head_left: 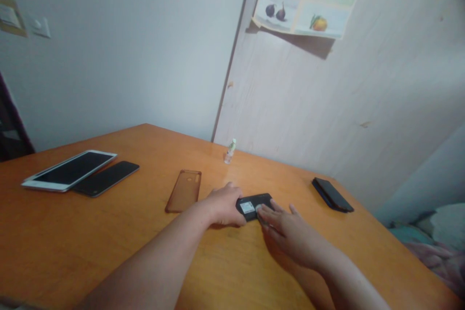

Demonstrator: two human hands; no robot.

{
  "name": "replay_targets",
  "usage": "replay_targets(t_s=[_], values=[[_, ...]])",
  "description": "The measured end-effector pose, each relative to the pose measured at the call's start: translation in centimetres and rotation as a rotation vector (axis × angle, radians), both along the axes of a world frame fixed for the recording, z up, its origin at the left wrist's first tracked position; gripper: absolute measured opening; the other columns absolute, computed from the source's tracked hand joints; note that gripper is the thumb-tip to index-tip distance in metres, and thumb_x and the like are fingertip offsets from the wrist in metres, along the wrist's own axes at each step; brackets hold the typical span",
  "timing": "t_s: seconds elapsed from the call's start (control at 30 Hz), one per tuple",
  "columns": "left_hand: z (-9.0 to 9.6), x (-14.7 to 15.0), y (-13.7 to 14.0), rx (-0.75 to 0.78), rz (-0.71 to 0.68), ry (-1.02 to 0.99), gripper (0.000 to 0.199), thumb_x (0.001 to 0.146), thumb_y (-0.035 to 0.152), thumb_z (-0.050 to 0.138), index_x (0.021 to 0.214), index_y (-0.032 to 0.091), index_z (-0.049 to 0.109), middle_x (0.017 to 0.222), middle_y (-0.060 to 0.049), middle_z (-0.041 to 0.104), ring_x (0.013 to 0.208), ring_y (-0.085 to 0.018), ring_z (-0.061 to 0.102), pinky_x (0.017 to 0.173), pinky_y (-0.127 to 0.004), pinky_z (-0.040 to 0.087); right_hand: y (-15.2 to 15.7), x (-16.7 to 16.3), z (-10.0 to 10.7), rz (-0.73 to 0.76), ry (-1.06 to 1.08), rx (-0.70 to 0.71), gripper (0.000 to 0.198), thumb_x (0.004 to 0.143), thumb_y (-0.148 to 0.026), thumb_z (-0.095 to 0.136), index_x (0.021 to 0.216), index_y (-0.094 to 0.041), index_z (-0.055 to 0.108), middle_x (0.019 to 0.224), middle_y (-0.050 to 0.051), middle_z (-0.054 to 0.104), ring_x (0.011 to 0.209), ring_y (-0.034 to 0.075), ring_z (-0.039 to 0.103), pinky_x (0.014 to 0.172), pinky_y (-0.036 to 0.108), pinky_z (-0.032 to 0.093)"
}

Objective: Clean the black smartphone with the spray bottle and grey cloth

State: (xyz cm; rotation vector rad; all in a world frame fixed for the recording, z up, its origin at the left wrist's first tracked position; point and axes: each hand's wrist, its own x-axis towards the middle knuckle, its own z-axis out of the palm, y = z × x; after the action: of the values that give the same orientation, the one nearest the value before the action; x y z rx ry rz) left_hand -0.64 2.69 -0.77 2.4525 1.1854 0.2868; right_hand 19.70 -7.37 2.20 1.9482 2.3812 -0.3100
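My left hand (225,206) is gripping one end of a black phone (264,198), thumb along the near edge and fingers over the far one, probably to stop it sliding. The phone is lying between my hands, its back seemingly facing up, since a white label (247,208) is showing beside my left fingers. My right hand (286,227) is reaching in from the other side, fingers spread, the tips resting over a small pale piece (258,208) on that back; I cannot tell whether they are pinching or only pressing it. I am working low over the wooden table (83,237), which I judge is giving firm support.

Just left of my left hand, a brown see-through case (184,193) is lying flat, perhaps set aside to leave the phone's back bare. Beyond my right hand, off to its right, a dark folded case (331,193) is resting near the edge. Well left of my hands, a dark phone (109,178) is lying against a white tablet (74,169), both seemingly parked out of my way. Straight beyond my hands, a small clear bottle (229,154) is standing upright, likely within reach.
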Motion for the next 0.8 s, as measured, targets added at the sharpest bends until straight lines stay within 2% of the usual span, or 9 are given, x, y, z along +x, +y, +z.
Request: replay_targets(t_s=[0.07, 0.13, 0.27, 0.33, 0.53, 0.6, 0.73, 0.8], values=[[0.0, 0.0, -0.1, -0.002, 0.002, 0.0, 0.053, 0.059, 0.053, 0.071, 0.106, 0.029, 0.063, 0.108, -0.003, 0.06, 0.086, -0.023, 0.065, 0.072, -0.031, 0.054, -0.4, -0.8, 0.2, 0.117, 0.071, -0.045, 0.05, 0.095, -0.032, 0.041, 0.144, -0.033, 0.048, 0.154, 0.001, 0.041, 0.147, 0.029, 0.024, 0.118, 0.058, 0.011], [0.1, 0.0, -0.1, -0.01, 0.002, -0.003, 0.052, 0.059, 0.052, 0.072, 0.106, 0.029, 0.063, 0.108, -0.003, 0.06, 0.087, -0.023, 0.065, 0.073, -0.031, 0.054, -0.5, -0.9, 0.5, 0.123, 0.076, -0.057, 0.048, 0.096, -0.034, 0.04, 0.143, -0.034, 0.048, 0.153, 0.0, 0.041, 0.147, 0.029, 0.025, 0.118, 0.059, 0.012], [0.1, -0.1, 0.0, -0.01, 0.007, -0.008, 0.054, 0.058, 0.052, 0.073, 0.107, 0.029, 0.063, 0.11, -0.002, 0.059, 0.088, -0.023, 0.065, 0.074, -0.031, 0.053, 0.4, 0.8, 0.5, -0.127, -0.089, 0.016, 0.043, 0.099, -0.034, 0.034, 0.132, -0.026, 0.06, 0.145, 0.009, 0.053, 0.142, 0.035, 0.034, 0.112, 0.067, 0.016], [0.0, -0.1, 0.1, -0.004, 0.006, -0.01, 0.056, 0.057, 0.052, 0.073, 0.107, 0.029, 0.062, 0.11, -0.003, 0.059, 0.09, -0.023, 0.065, 0.075, -0.031, 0.053, 0.6, 1.0, 0.5, -0.185, -0.139, 0.042, 0.041, 0.098, -0.03, 0.034, 0.127, -0.022, 0.063, 0.139, 0.012, 0.058, 0.139, 0.036, 0.039, 0.111, 0.067, 0.018], [-0.2, -0.1, 0.1, 0.001, 0.004, -0.017, 0.056, 0.057, 0.054, 0.072, 0.107, 0.03, 0.062, 0.108, -0.002, 0.06, 0.087, -0.023, 0.065, 0.071, -0.03, 0.053, -0.1, -0.6, 0.6, 0.079, 0.052, 0.002, 0.043, 0.097, -0.036, 0.039, 0.133, -0.028, 0.059, 0.147, 0.004, 0.05, 0.141, 0.027, 0.037, 0.118, 0.052, 0.021], [-0.2, -0.1, 0.1, 0.003, 0.01, -0.011, 0.058, 0.057, 0.054, 0.072, 0.108, 0.03, 0.062, 0.109, -0.002, 0.06, 0.088, -0.023, 0.065, 0.07, -0.03, 0.053, 0.2, -0.2, 0.4, 0.032, 0.04, 0.007, 0.043, 0.097, -0.037, 0.038, 0.135, -0.029, 0.058, 0.146, 0.004, 0.052, 0.14, 0.028, 0.04, 0.117, 0.056, 0.02], [-0.2, 0.0, 0.1, 0.0, 0.01, -0.016, 0.056, 0.057, 0.052, 0.072, 0.108, 0.03, 0.063, 0.11, -0.002, 0.06, 0.089, -0.024, 0.065, 0.072, -0.031, 0.053, 1.2, 1.0, -0.4, -0.174, -0.061, 0.095, 0.044, 0.096, -0.034, 0.04, 0.136, -0.024, 0.056, 0.142, 0.009, 0.056, 0.135, 0.031, 0.046, 0.113, 0.062, 0.023], [-0.1, 0.0, 0.1, -0.001, 0.004, -0.017, 0.054, 0.057, 0.051, 0.072, 0.107, 0.03, 0.063, 0.109, -0.002, 0.06, 0.087, -0.024, 0.065, 0.072, -0.031, 0.053, 1.3, 0.7, -0.9, -0.174, -0.051, 0.127, 0.045, 0.095, -0.034, 0.042, 0.136, -0.022, 0.057, 0.142, 0.011, 0.055, 0.133, 0.031, 0.048, 0.113, 0.058, 0.025]])
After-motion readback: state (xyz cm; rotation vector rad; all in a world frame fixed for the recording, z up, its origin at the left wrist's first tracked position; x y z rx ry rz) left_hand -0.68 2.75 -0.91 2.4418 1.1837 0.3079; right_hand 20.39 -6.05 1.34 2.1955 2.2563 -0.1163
